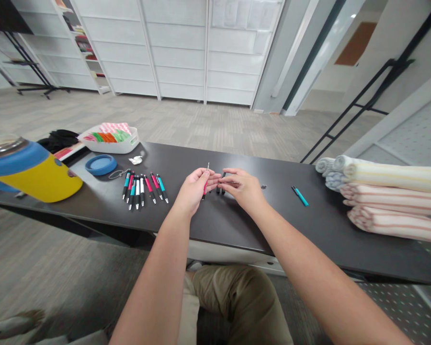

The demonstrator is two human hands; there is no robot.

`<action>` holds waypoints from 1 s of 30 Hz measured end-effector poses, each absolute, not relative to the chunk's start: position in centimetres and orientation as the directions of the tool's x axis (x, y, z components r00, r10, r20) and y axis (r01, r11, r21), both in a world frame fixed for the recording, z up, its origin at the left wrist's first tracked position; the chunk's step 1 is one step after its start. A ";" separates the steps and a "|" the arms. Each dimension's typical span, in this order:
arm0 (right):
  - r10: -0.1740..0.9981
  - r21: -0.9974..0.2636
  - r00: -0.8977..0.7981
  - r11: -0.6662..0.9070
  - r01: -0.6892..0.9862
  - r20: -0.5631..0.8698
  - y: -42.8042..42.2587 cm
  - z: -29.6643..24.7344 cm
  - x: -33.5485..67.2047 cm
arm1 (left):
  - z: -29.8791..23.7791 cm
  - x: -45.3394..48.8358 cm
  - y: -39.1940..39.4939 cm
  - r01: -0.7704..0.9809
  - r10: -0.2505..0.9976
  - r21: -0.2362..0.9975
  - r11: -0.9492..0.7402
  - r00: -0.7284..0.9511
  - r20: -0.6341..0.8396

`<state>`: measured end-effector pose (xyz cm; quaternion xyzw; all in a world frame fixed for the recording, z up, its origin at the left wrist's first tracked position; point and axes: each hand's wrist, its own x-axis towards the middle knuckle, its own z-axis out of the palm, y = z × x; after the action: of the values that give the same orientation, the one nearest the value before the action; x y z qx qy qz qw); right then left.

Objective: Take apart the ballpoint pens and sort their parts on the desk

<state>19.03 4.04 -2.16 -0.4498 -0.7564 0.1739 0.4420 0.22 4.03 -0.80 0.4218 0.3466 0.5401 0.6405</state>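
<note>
White cabinets [175, 52] line the far side of the grey floor [208, 124] (one gap shows stocked shelves [84, 45]). A stand [28, 61] holds a dark screen [5, 17] at left; a perforated panel [418, 124] stands right, beyond the dark table [283, 191].

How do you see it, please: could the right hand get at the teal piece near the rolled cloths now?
Probably yes: between the right hand and the teal piece only a small dark bit shows on the tabletop, though that hand seems occupied.

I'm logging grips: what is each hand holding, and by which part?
The left hand holds a red pen piece around its middle, its slender tip upward. What the right hand pinches, if anything, cannot be told.
</note>
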 end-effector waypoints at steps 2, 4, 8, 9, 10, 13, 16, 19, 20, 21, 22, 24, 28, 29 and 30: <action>0.843 -0.699 -0.189 0.526 0.485 0.503 4.0 -2.2 18.9 | -0.8 0.2 4.1 -0.398 0.985 0.916 0.053 0.170 0.017; 0.847 -0.727 -0.193 0.526 0.441 0.495 3.9 -2.3 18.8 | -0.8 0.1 4.2 -0.386 0.989 0.922 0.035 0.147 0.024; 0.827 -0.659 -0.254 0.556 0.507 0.502 3.9 -2.3 18.5 | -1.0 -0.4 4.8 -0.369 1.000 0.929 0.010 0.017 -0.003; 0.824 -0.625 -0.267 0.556 0.547 0.499 3.9 -2.2 18.5 | -1.1 -0.5 4.9 -0.365 1.000 0.931 0.008 -0.023 -0.017; 0.823 -0.594 -0.280 0.555 0.583 0.494 3.9 -2.2 18.4 | -1.2 -0.7 5.1 -0.361 0.998 0.932 0.005 -0.057 -0.027; 0.815 -0.532 -0.317 0.563 0.633 0.486 4.0 -2.2 18.0 | -1.3 -0.9 5.3 -0.364 0.995 0.932 -0.006 -0.091 -0.029; 0.799 -0.511 -0.370 0.591 0.624 0.473 4.3 -2.6 17.5 | -1.3 -0.9 5.2 -0.356 0.997 0.934 0.003 -0.067 -0.029; 0.787 -0.497 -0.399 0.611 0.616 0.471 4.6 -3.0 17.0 | -1.3 -0.6 5.1 -0.324 0.998 0.945 0.032 -0.045 -0.049; 0.785 -0.493 -0.400 0.612 0.618 0.474 4.6 -3.2 16.9 | -1.3 -0.6 5.1 -0.314 0.998 0.949 0.041 -0.041 -0.056; 0.784 -0.490 -0.400 0.613 0.620 0.475 4.7 -3.3 16.9 | -1.3 -0.5 5.0 -0.305 0.997 0.951 0.049 -0.037 -0.063; 0.785 -0.488 -0.398 0.611 0.623 0.475 4.7 -3.3 16.8 | -1.3 -0.5 5.0 -0.297 0.997 0.953 0.054 -0.036 -0.068; 0.789 -0.492 -0.394 0.606 0.625 0.472 4.8 -3.5 16.8 | -1.3 -0.5 5.1 -0.286 0.996 0.956 0.063 -0.036 -0.076; 0.802 -0.516 -0.386 0.591 0.620 0.456 5.1 -3.9 16.9 | -1.2 -0.5 5.0 -0.291 0.996 0.954 0.069 -0.036 -0.083; 0.804 -0.519 -0.387 0.589 0.620 0.451 5.1 -3.9 17.0 | -1.2 -0.5 5.0 -0.293 0.996 0.954 0.069 -0.035 -0.083; 0.805 -0.520 -0.389 0.588 0.619 0.448 5.2 -4.0 17.0 | -1.2 -0.4 4.9 -0.293 0.996 0.953 0.070 -0.033 -0.083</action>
<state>17.01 5.15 -3.96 -0.4330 -0.8223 0.1353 0.3436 -0.43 4.93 -1.20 0.3897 0.4507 0.5597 0.5760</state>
